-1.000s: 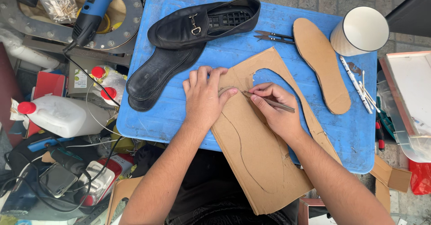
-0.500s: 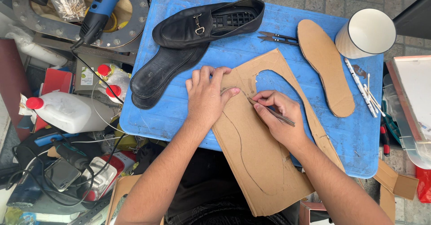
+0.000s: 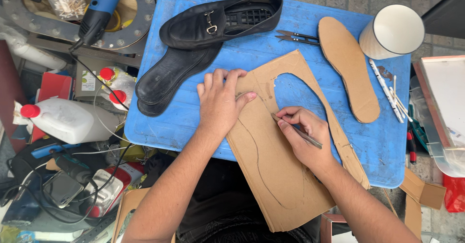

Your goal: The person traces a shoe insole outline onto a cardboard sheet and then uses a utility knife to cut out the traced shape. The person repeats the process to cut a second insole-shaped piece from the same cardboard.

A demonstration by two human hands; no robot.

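Insole outline half traced on cardboard (image 3: 286, 175) at the desk's (image 3: 193, 122) near edge.
Left hand (image 3: 220, 102) flat on it; right hand (image 3: 302, 136) grips a pen (image 3: 296, 130); cutting remains.

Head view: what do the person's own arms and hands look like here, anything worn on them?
Both forearms are bare, with no sleeves in view. The left hand and right hand wear no gloves; no rings, watch or bracelet show. No markings are visible on either arm.

Brown cardboard sheet (image 3: 286, 175), insole-shaped cutout, flat under slim metal tool (image 3: 296, 131).
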